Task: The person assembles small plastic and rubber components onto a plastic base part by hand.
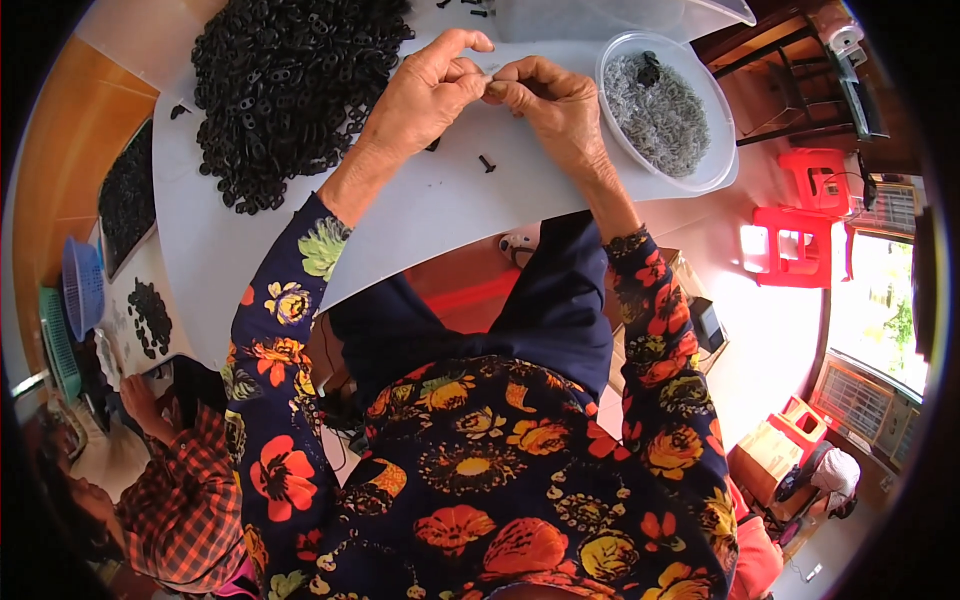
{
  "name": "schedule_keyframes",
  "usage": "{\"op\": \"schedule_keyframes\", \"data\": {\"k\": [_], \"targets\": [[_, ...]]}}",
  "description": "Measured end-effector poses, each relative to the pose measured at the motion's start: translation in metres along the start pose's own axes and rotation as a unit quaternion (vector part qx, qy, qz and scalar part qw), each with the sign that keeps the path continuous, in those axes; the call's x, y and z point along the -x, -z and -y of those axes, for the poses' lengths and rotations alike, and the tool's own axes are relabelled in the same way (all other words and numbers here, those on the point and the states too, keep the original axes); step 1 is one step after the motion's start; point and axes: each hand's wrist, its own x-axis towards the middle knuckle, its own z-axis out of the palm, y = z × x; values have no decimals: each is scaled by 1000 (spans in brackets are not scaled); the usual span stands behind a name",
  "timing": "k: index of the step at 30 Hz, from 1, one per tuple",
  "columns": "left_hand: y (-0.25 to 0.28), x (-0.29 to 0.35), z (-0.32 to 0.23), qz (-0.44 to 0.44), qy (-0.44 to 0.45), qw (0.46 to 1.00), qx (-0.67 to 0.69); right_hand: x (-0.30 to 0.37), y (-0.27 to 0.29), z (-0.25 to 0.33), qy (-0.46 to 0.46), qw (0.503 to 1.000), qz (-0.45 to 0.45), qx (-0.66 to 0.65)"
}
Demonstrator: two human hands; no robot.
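I see both hands meet at the far middle of the white board (420, 215), fingertips pinched together on one tiny part (492, 88) that is almost wholly hidden between them; I cannot tell its shape or colour beyond a dark speck. My left hand (425, 90) has thumb and forefinger closed on it with the other fingers curled above, and my right hand (555, 105) pinches it from the other side, its fingers bent in. Two small black pins lie loose on the board, one (487, 162) just near of the hands, another (432, 146) half tucked under the left wrist. To the far left one big heap (290, 85) of black rings spreads over the board, too tangled to count, its far edge cut off by the picture's rim. To the right one clear round tub (700, 175) holds a mass of grey bits, also past counting, with one dark lump on top. A second clear container (620, 15) beyond it is cut off at the top. On the left a dark tray (125, 195) and a smaller black heap (150, 315) sit on another surface, beside a blue basket (82, 285) and a green one (58, 345). Another person (175, 500) in a checked shirt sits near left, partly out of view, one hand showing. Two red stools (795, 240) stand on the floor at right, bleached by glare.
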Motion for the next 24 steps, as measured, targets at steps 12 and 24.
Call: {"op": "schedule_keyframes", "data": {"k": [12,24], "targets": [[22,39,2,-3,-72,926,-370,0,-1,-10,17,1000,-4,-5],[17,33,-3,58,-110,872,-474,2,-3,-10,8,999,27,30]]}}
